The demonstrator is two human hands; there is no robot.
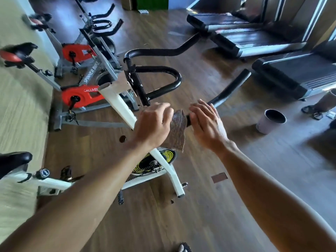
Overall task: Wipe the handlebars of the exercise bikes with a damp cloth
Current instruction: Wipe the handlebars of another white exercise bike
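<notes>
Hands meet on the handlebar [228,90] of the nearest white exercise bike [116,102]: the left hand [153,122] curls over the bar, gripping a brown cloth [179,130] that drapes down from it, while the right hand [206,122] lies just beside the cloth with fingers straight and together, resting on the black grip. Beyond the handlebar on its left stand two grey bikes with red guards [80,96], and beyond it on its right a pale cylindrical container [271,120] sits on the wooden floor [200,206] near treadmills [298,73].
</notes>
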